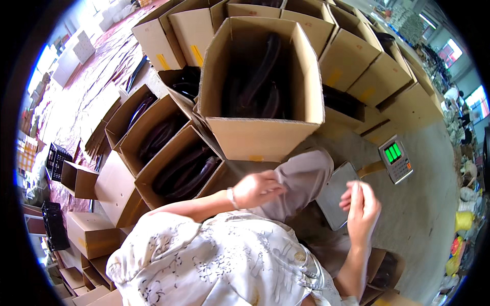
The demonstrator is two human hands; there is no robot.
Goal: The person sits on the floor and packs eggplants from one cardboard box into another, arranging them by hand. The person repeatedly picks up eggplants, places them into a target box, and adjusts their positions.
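My left hand (258,189) hangs above my bent knee, its fingers loosely curled and nothing seen in them. My right hand (361,202) is raised over the right edge of a metal scale platform (333,197), fingers partly bent and no object visible in it. Directly before me stands a tall open cardboard box (260,137). Dark purple eggplants (262,72) lie inside it, one long one leaning up toward the far wall. The scale's display unit (394,158) with a lit green screen stands just beyond my right hand. Neither hand touches the box.
Open cardboard boxes (352,49) stand in rows behind the tall box. At left, more boxes hold eggplants (187,172). Closed cartons (92,233) and black plastic crates (55,225) lie farther left. Bagged goods (464,220) line the right side. Another open box (383,267) sits beside my right forearm.
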